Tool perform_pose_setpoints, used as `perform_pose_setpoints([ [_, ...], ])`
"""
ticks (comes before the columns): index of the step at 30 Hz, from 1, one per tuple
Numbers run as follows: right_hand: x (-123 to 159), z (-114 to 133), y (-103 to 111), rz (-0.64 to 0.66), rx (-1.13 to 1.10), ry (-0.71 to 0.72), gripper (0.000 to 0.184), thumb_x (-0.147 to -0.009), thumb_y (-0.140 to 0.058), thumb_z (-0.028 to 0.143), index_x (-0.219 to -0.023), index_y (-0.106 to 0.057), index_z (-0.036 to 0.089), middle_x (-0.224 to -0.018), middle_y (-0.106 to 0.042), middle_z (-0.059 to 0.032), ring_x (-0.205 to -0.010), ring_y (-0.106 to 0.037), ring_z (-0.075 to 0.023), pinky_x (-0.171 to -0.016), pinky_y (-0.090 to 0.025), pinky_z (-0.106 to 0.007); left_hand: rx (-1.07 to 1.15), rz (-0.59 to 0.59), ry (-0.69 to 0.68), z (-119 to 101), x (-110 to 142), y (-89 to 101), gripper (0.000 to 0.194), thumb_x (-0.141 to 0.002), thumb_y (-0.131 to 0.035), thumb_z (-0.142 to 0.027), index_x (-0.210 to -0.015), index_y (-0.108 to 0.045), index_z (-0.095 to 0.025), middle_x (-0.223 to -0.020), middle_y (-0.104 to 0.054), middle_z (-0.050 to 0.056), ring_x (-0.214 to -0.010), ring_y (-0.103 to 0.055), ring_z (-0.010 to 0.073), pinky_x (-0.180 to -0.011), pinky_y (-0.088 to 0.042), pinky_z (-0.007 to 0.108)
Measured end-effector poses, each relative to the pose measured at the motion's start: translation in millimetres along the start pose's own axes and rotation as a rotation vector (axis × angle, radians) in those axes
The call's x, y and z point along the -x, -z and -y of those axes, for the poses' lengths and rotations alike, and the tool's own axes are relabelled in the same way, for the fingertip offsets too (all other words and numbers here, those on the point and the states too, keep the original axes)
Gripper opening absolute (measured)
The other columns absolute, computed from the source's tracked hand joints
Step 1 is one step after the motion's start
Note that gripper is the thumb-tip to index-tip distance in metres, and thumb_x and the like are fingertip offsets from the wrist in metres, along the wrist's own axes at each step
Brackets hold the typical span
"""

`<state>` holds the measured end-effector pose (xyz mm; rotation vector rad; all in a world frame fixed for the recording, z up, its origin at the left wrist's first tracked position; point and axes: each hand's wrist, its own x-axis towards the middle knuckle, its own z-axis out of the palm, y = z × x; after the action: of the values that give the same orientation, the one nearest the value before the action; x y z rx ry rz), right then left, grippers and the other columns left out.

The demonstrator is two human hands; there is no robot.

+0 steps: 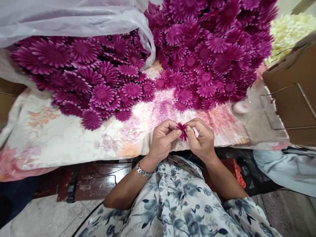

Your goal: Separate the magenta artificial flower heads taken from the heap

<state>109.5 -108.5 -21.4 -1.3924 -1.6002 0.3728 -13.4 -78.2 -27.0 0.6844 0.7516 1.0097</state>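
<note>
A small magenta artificial flower (182, 131) is pinched between my two hands, just above the front edge of the cloth-covered table. My left hand (165, 136) grips its left side between thumb and forefinger. From the right, my right hand (201, 136) pinches the petals the same way. Both thumbs lie on top, and the fingers cover part of the flower. Beyond my hands lies a large heap of magenta flowers (204, 56). To its left, more magenta flowers (102, 95) spill out of a white plastic bag (86, 19).
A floral cloth (93, 141) covers the table, with magenta specks between the heaps. On the right stand a cardboard box (296, 89) and a clear plastic sheet (261, 115). Pale yellow petals (288, 36) are piled behind the box. Grey fabric (286, 171) hangs below the right edge.
</note>
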Motion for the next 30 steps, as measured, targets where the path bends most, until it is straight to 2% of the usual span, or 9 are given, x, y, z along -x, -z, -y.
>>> perform_pose_setpoints([
  [3, 0, -2, 1, -0.06, 0.023, -0.035, 0.011, -0.086, -0.05, 0.018, -0.077, -0.056, 0.02, -0.068, -0.055, 0.0003, -0.065, -0.053, -0.0123, -0.061, -0.042, -0.027, 0.013, -0.024, 0.003, -2, 3, 3.3, 0.021, -0.061, -0.079, -0.024, -0.063, -0.06, -0.015, -0.058, -0.057, -0.003, -0.052, -0.05, 0.007, -0.053, -0.041, 0.02],
  [6, -4, -18, 13, -0.197, 0.087, -0.045, 0.011, -0.086, -0.052, 0.021, -0.078, -0.059, 0.02, -0.069, -0.058, 0.0002, -0.065, -0.055, -0.0123, -0.061, -0.043, -0.026, 0.033, -0.07, 0.012, -6, 4, 7.4, 0.023, -0.059, -0.08, -0.024, -0.064, -0.059, -0.016, -0.059, -0.059, -0.002, -0.051, -0.051, 0.0076, -0.049, -0.04, 0.02],
  [10, -15, -45, 40, -0.314, 0.48, 0.027, 0.013, -0.085, -0.055, 0.025, -0.088, -0.066, 0.019, -0.078, -0.065, -0.0046, -0.074, -0.06, -0.0168, -0.072, -0.047, -0.032, 0.034, -0.071, 0.007, -8, 2, 12.0, 0.023, -0.061, -0.079, -0.025, -0.064, -0.058, -0.015, -0.056, -0.059, -0.002, -0.048, -0.051, 0.0075, -0.047, -0.038, 0.019],
  [12, -18, -45, 45, -0.284, 0.592, 0.098, 0.019, -0.083, -0.058, 0.026, -0.098, -0.066, 0.018, -0.09, -0.066, -0.0084, -0.084, -0.06, -0.0202, -0.078, -0.047, -0.036, 0.03, -0.068, 0.004, -7, 1, 12.9, 0.023, -0.062, -0.078, -0.025, -0.066, -0.058, -0.015, -0.055, -0.058, -0.002, -0.047, -0.049, 0.0063, -0.045, -0.035, 0.018],
  [13, -19, -41, 44, -0.242, 0.568, 0.144, 0.021, -0.081, -0.061, 0.026, -0.101, -0.066, 0.018, -0.094, -0.066, -0.0095, -0.088, -0.06, -0.021, -0.079, -0.048, -0.037, 0.02, -0.059, 0.002, -6, 0, 12.9, 0.022, -0.064, -0.077, -0.026, -0.066, -0.058, -0.015, -0.055, -0.057, -0.003, -0.047, -0.048, 0.006, -0.045, -0.034, 0.018],
  [16, -15, -19, 28, -0.01, 0.283, 0.235, 0.018, -0.079, -0.065, 0.023, -0.096, -0.063, 0.018, -0.089, -0.064, -0.0068, -0.085, -0.059, -0.0179, -0.075, -0.049, -0.032, -0.007, -0.005, -0.018, -3, 0, 11.9, 0.02, -0.067, -0.075, -0.026, -0.068, -0.059, -0.015, -0.059, -0.057, -0.002, -0.053, -0.05, 0.0061, -0.051, -0.038, 0.018],
  [19, -10, -3, 10, 0.163, 0.032, 0.157, 0.008, -0.079, -0.065, 0.022, -0.081, -0.058, 0.019, -0.072, -0.058, -0.0003, -0.069, -0.056, -0.0128, -0.063, -0.046, -0.027, -0.018, 0.035, -0.022, -1, 2, 12.2, 0.018, -0.069, -0.074, -0.026, -0.069, -0.06, -0.015, -0.061, -0.055, -0.003, -0.055, -0.05, 0.0059, -0.055, -0.04, 0.018],
  [22, -7, -2, 4, 0.194, -0.07, 0.069, 0.011, -0.081, -0.063, 0.023, -0.076, -0.054, 0.019, -0.068, -0.055, 0.0022, -0.064, -0.053, -0.0103, -0.058, -0.042, -0.025, -0.033, 0.066, -0.029, 0, 3, 14.9, 0.016, -0.07, -0.073, -0.025, -0.069, -0.061, -0.015, -0.063, -0.055, -0.002, -0.056, -0.049, 0.0062, -0.054, -0.039, 0.018],
  [30, -2, -3, 5, 0.144, -0.046, 0.093, 0.005, -0.083, -0.057, 0.016, -0.078, -0.057, 0.019, -0.07, -0.058, 0.0004, -0.067, -0.055, -0.0111, -0.063, -0.044, -0.027, 0.041, 0.037, -0.039, -1, 3, 12.8, 0.015, -0.062, -0.077, -0.019, -0.062, -0.063, -0.015, -0.061, -0.055, -0.003, -0.058, -0.048, 0.0071, -0.058, -0.04, 0.02],
])
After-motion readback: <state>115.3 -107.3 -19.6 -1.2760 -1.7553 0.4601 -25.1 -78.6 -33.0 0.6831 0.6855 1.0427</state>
